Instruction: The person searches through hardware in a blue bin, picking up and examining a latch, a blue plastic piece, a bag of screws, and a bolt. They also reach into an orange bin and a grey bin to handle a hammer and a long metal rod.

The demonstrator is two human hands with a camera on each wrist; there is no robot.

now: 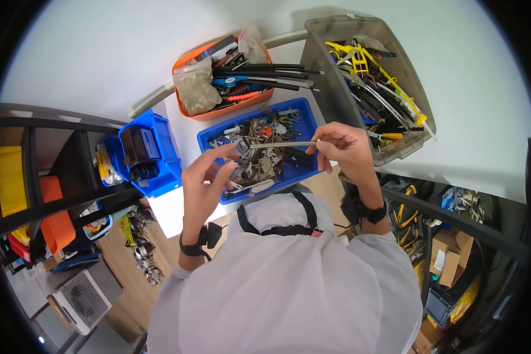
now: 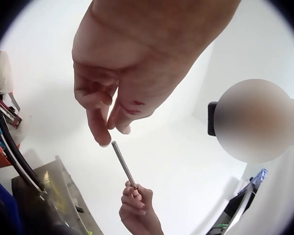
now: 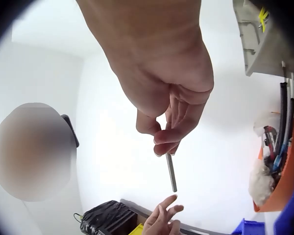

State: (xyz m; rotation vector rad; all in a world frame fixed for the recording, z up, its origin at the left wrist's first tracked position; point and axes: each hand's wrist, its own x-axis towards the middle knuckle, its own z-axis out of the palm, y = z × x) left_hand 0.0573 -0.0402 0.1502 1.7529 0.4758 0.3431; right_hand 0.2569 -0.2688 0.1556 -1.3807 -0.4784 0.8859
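Note:
A slim metal rod is pinched at one end between the thumb and fingers of my right hand. It lies nearly level above a blue tray full of mixed small hardware. My left hand is by the rod's other end, thumb and fingers loosely bent and apart. In the left wrist view, the free tip of the rod ends just short of the left fingertips. The right wrist view shows the rod sticking out past the right fingers toward the left hand.
Behind the tray stands an orange bin with black tubes and plastic bags. A large grey bin of tools and cables is at the back right. Blue boxes sit at the left, beside a dark shelf frame with a yellow bin.

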